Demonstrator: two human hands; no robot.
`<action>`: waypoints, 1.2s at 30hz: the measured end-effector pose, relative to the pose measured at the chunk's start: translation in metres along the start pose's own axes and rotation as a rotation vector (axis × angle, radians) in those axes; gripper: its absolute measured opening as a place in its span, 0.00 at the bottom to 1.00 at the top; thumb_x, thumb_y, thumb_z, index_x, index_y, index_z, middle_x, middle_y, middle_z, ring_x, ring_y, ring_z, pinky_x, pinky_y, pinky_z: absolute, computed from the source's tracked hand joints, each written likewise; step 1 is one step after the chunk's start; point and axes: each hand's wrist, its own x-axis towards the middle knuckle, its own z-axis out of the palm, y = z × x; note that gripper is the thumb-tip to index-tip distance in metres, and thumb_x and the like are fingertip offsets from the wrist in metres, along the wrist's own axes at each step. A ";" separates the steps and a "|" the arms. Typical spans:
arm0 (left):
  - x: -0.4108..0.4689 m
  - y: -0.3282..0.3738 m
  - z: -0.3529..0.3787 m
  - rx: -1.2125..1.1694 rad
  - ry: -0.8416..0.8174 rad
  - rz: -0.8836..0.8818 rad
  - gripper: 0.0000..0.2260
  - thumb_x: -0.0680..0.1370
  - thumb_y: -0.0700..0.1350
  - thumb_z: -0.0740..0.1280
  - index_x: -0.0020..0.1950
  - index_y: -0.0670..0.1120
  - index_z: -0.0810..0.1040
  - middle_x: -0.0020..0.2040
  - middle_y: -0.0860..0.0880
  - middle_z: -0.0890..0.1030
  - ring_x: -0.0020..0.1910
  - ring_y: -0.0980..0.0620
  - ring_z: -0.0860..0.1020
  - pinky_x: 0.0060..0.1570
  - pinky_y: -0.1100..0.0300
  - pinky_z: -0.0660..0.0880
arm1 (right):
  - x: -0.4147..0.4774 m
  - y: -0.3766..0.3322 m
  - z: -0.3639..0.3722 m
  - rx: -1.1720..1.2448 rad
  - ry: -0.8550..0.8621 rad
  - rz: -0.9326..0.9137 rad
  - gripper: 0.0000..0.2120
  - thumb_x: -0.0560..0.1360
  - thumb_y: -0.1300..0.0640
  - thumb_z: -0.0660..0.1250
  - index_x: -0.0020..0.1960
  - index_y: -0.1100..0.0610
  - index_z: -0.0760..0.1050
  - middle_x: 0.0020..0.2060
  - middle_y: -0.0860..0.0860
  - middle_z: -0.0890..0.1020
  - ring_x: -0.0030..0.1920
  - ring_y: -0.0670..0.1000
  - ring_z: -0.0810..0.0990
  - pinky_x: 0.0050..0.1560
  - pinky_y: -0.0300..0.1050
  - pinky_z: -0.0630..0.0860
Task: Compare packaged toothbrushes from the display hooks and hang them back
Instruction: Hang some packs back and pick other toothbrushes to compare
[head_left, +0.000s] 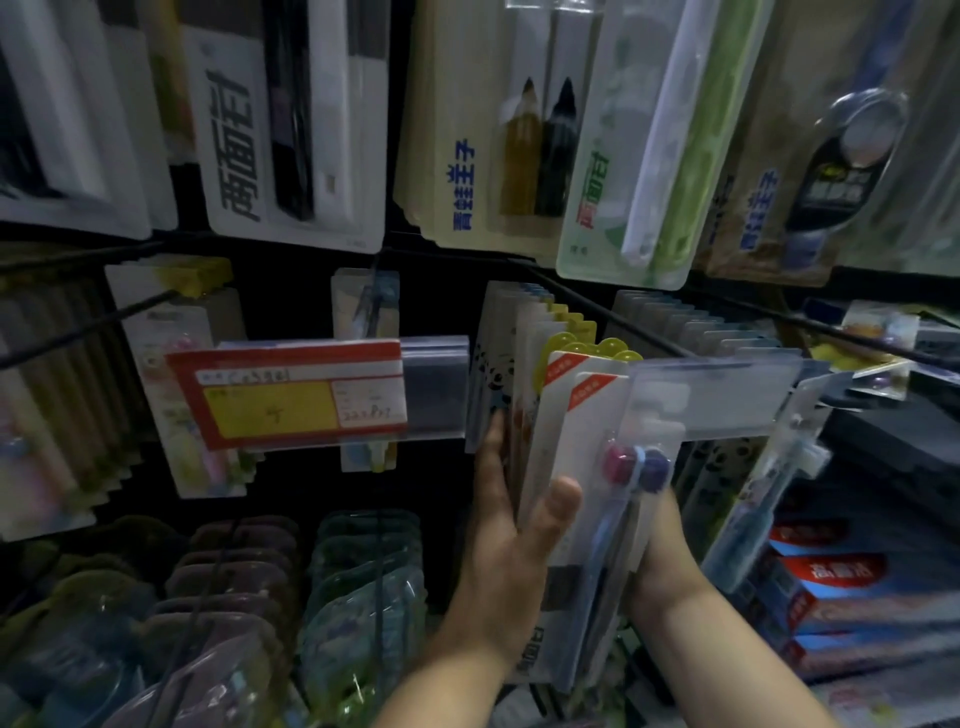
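L hand (511, 545), R hand (670, 556), both holding maybe 2 toothbrush pkgs (582, 525)

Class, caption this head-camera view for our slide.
Left hand grips a toothbrush pack, right hand behind it, before crowded display hooks.

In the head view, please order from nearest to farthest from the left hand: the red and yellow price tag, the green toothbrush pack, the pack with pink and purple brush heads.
1. Pack with pink and purple brush heads: gripped by the left hand.
2. Red and yellow price tag: up and to the left.
3. Green toothbrush pack: top row, up right.
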 end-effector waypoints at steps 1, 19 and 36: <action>0.000 0.001 0.001 0.009 0.003 0.005 0.54 0.54 0.83 0.68 0.77 0.76 0.50 0.72 0.67 0.71 0.69 0.63 0.75 0.67 0.54 0.76 | -0.001 -0.001 0.000 0.002 -0.004 -0.003 0.53 0.47 0.30 0.83 0.63 0.59 0.78 0.53 0.60 0.86 0.53 0.61 0.86 0.46 0.51 0.85; 0.000 0.002 0.001 -0.059 -0.039 -0.080 0.55 0.52 0.81 0.73 0.76 0.72 0.57 0.67 0.65 0.76 0.67 0.59 0.75 0.73 0.43 0.71 | -0.004 -0.003 -0.005 0.123 -0.050 -0.003 0.49 0.50 0.35 0.84 0.66 0.57 0.80 0.64 0.67 0.79 0.64 0.71 0.78 0.68 0.74 0.71; -0.014 0.028 0.034 -0.316 0.041 -0.044 0.48 0.62 0.67 0.78 0.78 0.62 0.62 0.64 0.52 0.84 0.59 0.49 0.85 0.63 0.44 0.80 | -0.057 -0.053 0.008 0.286 -0.145 0.089 0.35 0.75 0.36 0.59 0.71 0.60 0.77 0.62 0.61 0.83 0.56 0.57 0.86 0.61 0.52 0.80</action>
